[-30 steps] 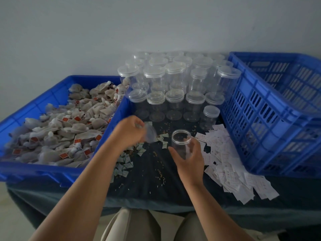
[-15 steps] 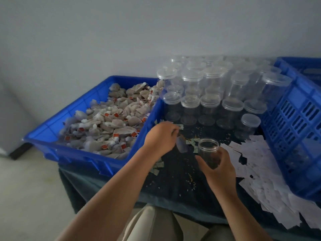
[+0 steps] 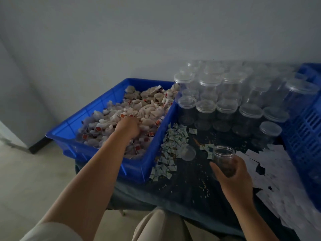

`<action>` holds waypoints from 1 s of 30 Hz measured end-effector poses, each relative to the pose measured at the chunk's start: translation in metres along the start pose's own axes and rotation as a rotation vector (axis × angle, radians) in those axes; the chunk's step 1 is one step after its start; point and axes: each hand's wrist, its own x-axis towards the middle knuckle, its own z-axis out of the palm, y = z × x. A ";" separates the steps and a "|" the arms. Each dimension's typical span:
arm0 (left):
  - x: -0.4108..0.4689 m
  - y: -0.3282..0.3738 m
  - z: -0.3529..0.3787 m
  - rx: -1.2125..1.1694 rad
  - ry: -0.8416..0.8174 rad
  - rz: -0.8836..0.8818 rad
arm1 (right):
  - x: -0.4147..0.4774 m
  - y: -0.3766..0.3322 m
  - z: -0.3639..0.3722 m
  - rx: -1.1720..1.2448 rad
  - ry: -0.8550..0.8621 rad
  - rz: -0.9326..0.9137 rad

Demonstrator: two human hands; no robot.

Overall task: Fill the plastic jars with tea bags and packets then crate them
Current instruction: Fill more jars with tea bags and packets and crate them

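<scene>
My left hand [image 3: 127, 127] is down in the blue bin [image 3: 97, 105], fingers dug into the heap of white tea bags [image 3: 149, 101] with red tags and curled round some of them. My right hand [image 3: 232, 178] grips an open clear plastic jar [image 3: 224, 157] upright above the dark table [image 3: 182, 192]. The jar's clear lid [image 3: 188, 153] lies on the table beside a pile of small green-white packets [image 3: 173, 141], between the bin and the jar.
Several lidded empty jars [image 3: 210, 94] stand stacked at the back of the table. A slatted blue crate [image 3: 302, 129] sits at the right edge. White paper slips [image 3: 278, 180] are spread in front of it. Loose crumbs dot the cloth.
My left hand put the lid down on the table and moved left into the tea bag bin. The view swung left. The right hand still holds the jar.
</scene>
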 end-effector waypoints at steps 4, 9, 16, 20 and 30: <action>-0.008 0.001 -0.005 -0.590 0.159 0.015 | 0.000 -0.004 -0.002 0.039 0.000 -0.003; -0.034 0.023 -0.035 -1.168 0.242 0.171 | -0.001 -0.007 -0.002 0.075 -0.033 -0.039; -0.066 0.099 -0.065 -1.099 0.190 0.381 | -0.003 -0.009 -0.004 0.078 -0.086 -0.111; -0.083 0.130 -0.091 -1.226 0.192 0.469 | -0.002 -0.004 -0.003 0.037 -0.105 -0.107; -0.102 0.176 -0.083 -1.125 -0.050 0.689 | -0.001 -0.003 -0.005 0.099 -0.070 -0.069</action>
